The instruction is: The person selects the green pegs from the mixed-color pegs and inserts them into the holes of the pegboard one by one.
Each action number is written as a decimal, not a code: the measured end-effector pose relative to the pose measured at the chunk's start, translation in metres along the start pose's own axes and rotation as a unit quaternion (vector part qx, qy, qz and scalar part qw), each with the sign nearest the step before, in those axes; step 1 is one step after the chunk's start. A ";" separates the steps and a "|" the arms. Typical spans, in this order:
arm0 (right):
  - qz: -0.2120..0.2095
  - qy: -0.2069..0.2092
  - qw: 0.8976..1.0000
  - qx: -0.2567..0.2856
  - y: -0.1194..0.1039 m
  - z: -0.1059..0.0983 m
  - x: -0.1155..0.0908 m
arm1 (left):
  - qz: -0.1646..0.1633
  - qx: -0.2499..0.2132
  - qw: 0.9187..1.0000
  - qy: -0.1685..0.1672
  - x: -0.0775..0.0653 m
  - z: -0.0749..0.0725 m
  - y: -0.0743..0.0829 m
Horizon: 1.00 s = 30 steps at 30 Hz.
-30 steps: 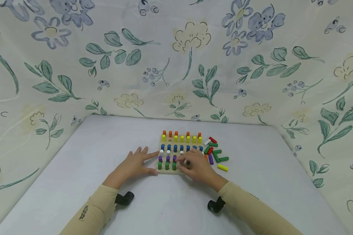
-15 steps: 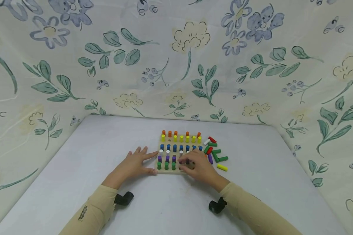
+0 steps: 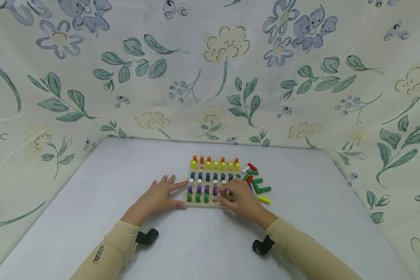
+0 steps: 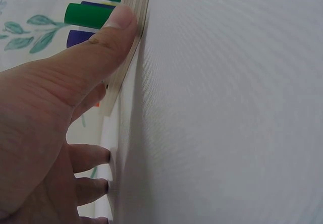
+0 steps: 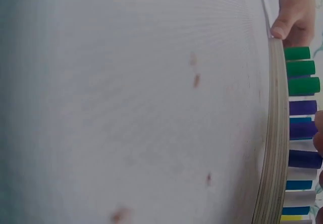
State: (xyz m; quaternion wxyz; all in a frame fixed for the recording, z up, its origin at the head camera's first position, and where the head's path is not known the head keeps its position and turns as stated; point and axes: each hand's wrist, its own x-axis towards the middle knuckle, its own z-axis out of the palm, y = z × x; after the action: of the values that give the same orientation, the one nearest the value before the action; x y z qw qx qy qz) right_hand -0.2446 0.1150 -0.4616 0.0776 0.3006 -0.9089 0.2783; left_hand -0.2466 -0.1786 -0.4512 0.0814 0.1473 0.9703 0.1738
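A wooden pegboard (image 3: 204, 171) carries rows of coloured pegs: orange, yellow, blue, white, purple and green. My left hand (image 3: 161, 194) lies spread at its left side, the thumb (image 4: 118, 24) pressed to the near corner beside a green peg (image 4: 88, 15). Over the right part of the purple row is my right hand (image 3: 241, 196), thumb and index finger bent and apart, fingertips close beside a purple peg (image 3: 215, 190). In the right wrist view its fingertips (image 5: 318, 141) are at the ends of the purple pegs (image 5: 303, 129). This hand hides the board's lower right part.
Loose pegs lie right of the board: several green (image 3: 265, 189), red (image 3: 252, 167), a white one (image 3: 245, 170) and a yellow one (image 3: 264, 200). A floral cloth (image 3: 196, 77) stands behind the white table (image 3: 140, 163). Black wrist cameras (image 3: 147, 236) hang at both sleeves.
My right hand has shifted slightly right along the purple row, bringing a fourth purple peg and an unfilled hole in the green row into view. The left hand has stayed in place.
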 end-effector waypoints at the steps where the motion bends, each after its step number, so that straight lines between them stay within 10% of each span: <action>1: -0.001 0.001 1.000 0.004 0.000 0.000 0.000 | 0.000 0.000 1.000 0.000 0.000 0.000 0.000; 30: 0.008 0.027 1.000 0.014 0.017 -0.008 -0.010 | 0.000 0.002 1.000 -0.004 0.001 0.000 -0.001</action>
State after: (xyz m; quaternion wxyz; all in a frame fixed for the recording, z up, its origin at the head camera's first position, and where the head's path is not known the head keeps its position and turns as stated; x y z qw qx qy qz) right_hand -0.2465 0.1363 -0.4657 0.0958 0.2869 -0.9050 0.2993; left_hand -0.2477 -0.1795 -0.4514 0.0846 0.1481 0.9703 0.1713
